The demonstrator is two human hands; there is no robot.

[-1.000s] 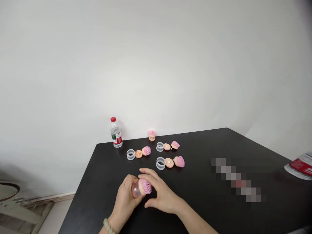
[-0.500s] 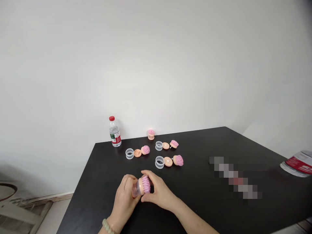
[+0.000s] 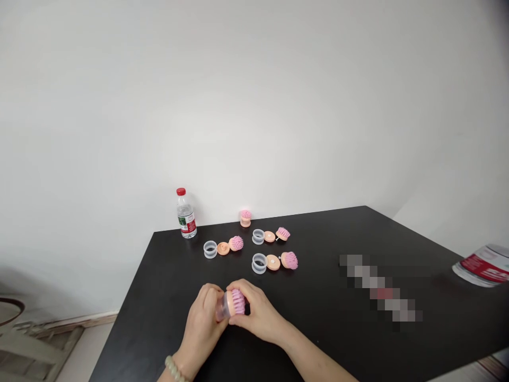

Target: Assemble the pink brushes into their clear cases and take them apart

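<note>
Pink brush [image 3: 230,304], axis roughly level, bristles [image 3: 237,301] toward right hand [image 3: 259,313]

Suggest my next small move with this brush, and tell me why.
I'd probably give the pink bristle head a slight twist with your right hand while your left hand holds the clear plastic body. The head looks seated against the body, but the pictures can't show whether it's locked. The assembled brush standing farther back offers a visual comparison.

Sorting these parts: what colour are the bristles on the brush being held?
Pink bristles, in the head view.
</note>
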